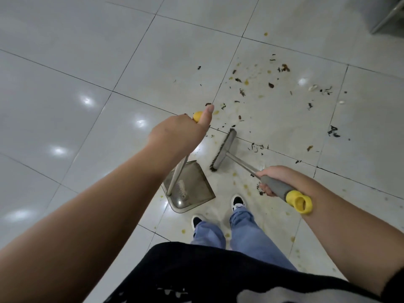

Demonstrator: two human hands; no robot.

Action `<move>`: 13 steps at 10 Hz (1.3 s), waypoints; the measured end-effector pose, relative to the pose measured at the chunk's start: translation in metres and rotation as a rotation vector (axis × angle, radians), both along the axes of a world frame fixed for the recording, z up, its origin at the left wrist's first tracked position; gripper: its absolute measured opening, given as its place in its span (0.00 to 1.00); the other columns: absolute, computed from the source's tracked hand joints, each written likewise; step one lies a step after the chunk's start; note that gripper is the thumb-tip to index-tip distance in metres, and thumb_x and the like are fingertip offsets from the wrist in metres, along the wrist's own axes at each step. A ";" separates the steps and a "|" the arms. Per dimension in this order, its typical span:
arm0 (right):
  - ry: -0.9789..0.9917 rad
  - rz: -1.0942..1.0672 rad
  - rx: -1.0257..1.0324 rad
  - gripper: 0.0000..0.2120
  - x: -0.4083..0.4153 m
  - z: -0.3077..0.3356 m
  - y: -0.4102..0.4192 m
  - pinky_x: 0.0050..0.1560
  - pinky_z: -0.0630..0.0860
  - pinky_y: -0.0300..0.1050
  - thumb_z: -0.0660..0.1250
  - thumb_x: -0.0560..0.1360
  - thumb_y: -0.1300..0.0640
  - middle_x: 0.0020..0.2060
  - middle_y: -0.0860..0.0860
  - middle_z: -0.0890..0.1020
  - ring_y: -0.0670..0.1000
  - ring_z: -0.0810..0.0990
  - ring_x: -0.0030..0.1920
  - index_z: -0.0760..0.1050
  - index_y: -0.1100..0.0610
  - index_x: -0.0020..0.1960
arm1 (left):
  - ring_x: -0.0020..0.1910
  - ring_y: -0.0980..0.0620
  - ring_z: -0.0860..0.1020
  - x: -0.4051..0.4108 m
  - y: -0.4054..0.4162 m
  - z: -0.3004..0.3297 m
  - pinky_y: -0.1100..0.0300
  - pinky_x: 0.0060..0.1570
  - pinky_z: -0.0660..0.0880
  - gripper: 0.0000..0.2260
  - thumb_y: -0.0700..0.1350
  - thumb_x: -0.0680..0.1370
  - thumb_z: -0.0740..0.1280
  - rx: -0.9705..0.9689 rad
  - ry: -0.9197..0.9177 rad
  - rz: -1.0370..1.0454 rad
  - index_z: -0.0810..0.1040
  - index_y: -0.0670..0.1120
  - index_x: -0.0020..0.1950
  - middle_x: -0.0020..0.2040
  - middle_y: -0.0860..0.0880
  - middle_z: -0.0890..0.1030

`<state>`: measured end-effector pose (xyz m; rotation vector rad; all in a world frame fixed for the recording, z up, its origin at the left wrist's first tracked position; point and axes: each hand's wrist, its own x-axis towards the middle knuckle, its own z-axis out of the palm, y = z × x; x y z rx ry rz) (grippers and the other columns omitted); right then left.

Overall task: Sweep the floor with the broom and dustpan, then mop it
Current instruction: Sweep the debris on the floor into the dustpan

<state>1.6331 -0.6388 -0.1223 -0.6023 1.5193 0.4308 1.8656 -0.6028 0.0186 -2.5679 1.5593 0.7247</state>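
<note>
From my head camera, looking down, my left hand is wrapped round the top of the dustpan handle, thumb stretched forward along it; only a bit of the yellow cap shows past my knuckles, and my wrist hides the upper part of the metal rod. The grey pan sits flat on the tiled floor just ahead of my 2 shoes, its mouth turned toward the broom. My right hand grips the broom's grey sleeve, the yellow end loop sticking out beside my forearm (my fingers are mostly out of sight beneath the handle). The brush head rests on the floor just beside the pan's open edge, not touching it. Dark scraps and yellowish spots lie scattered beyond the bristles. A grey metal object in the top right corner is cut off.
</note>
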 end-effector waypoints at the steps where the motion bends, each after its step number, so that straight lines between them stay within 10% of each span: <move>1: -0.073 -0.171 0.108 0.19 -0.010 -0.015 -0.016 0.14 0.62 0.28 0.54 0.81 0.50 0.15 0.51 0.68 0.46 0.66 0.12 0.66 0.62 0.38 | 0.28 0.52 0.68 0.003 -0.003 0.000 0.61 0.28 0.61 0.29 0.65 0.77 0.46 0.053 0.005 0.010 0.74 0.42 0.43 0.29 0.48 0.70; 3: -0.024 -0.474 0.162 0.17 -0.076 -0.012 0.018 0.14 0.66 0.30 0.56 0.80 0.52 0.23 0.53 0.69 0.47 0.68 0.12 0.65 0.62 0.37 | 0.39 0.42 0.77 0.002 -0.013 0.001 0.48 0.43 0.75 0.28 0.63 0.78 0.49 0.087 0.066 0.092 0.75 0.41 0.51 0.32 0.46 0.73; 5: 0.048 -0.491 0.141 0.15 -0.099 0.007 0.038 0.14 0.64 0.29 0.55 0.81 0.54 0.15 0.54 0.68 0.47 0.66 0.11 0.63 0.62 0.38 | 0.42 0.41 0.78 -0.027 -0.025 0.003 0.50 0.45 0.76 0.14 0.53 0.81 0.50 0.058 0.059 -0.046 0.75 0.60 0.57 0.35 0.45 0.73; 7: 0.085 -0.214 -0.032 0.11 -0.080 0.018 0.050 0.17 0.66 0.33 0.60 0.79 0.56 0.26 0.56 0.71 0.49 0.69 0.16 0.68 0.65 0.47 | 0.38 0.45 0.78 -0.045 -0.024 -0.001 0.53 0.42 0.74 0.25 0.62 0.77 0.48 0.181 0.167 -0.029 0.75 0.45 0.53 0.33 0.44 0.77; 8: 0.058 -0.060 -0.148 0.08 -0.061 0.021 0.051 0.23 0.70 0.39 0.62 0.78 0.58 0.29 0.58 0.74 0.52 0.71 0.24 0.71 0.60 0.55 | 0.29 0.48 0.77 -0.041 -0.023 -0.004 0.56 0.36 0.72 0.34 0.69 0.72 0.47 0.210 0.171 0.057 0.75 0.40 0.35 0.18 0.47 0.76; 10: 0.124 0.265 -0.155 0.12 -0.054 0.014 0.038 0.20 0.70 0.36 0.63 0.78 0.59 0.33 0.59 0.74 0.53 0.73 0.25 0.71 0.64 0.58 | 0.25 0.50 0.75 -0.031 -0.023 -0.001 0.57 0.35 0.70 0.33 0.70 0.71 0.46 0.188 0.188 0.089 0.72 0.45 0.26 0.13 0.51 0.71; 12: 0.316 0.397 -0.087 0.11 -0.092 0.010 0.010 0.21 0.69 0.36 0.63 0.78 0.57 0.30 0.60 0.74 0.53 0.73 0.25 0.67 0.65 0.43 | 0.33 0.47 0.78 -0.044 -0.027 0.001 0.58 0.38 0.72 0.19 0.61 0.77 0.47 0.138 0.211 0.039 0.63 0.57 0.29 0.28 0.46 0.78; 13: 0.391 0.440 -0.130 0.11 -0.104 0.008 -0.004 0.21 0.69 0.38 0.64 0.77 0.60 0.32 0.61 0.74 0.55 0.73 0.27 0.67 0.66 0.42 | 0.37 0.45 0.79 -0.046 -0.036 0.000 0.54 0.41 0.75 0.22 0.59 0.79 0.47 0.142 0.180 0.035 0.77 0.50 0.48 0.34 0.44 0.79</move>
